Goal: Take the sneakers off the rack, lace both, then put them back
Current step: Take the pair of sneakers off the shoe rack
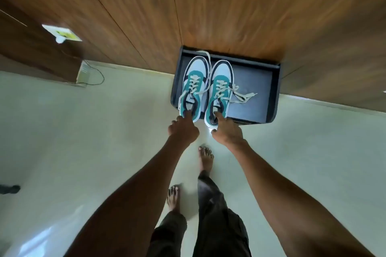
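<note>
Two teal, white and black sneakers stand side by side on the dark rack [257, 81], toes toward the wooden wall. Both are laced with cream laces. My left hand [182, 128] grips the heel of the left sneaker [194, 81], with fingers hooked inside its opening. In the same way my right hand [226, 130] grips the heel of the right sneaker [221, 87]. Loose lace ends [244, 95] from the right sneaker trail across the rack's surface. A lace end from the left sneaker lies over the rack's back edge.
The rack stands low against a wood-panelled wall [229, 6] on a pale tiled floor [104, 131]. My bare feet [205, 159] are just in front of it. A socket with a plug [61, 34] and a cabled box [83, 72] are at the left.
</note>
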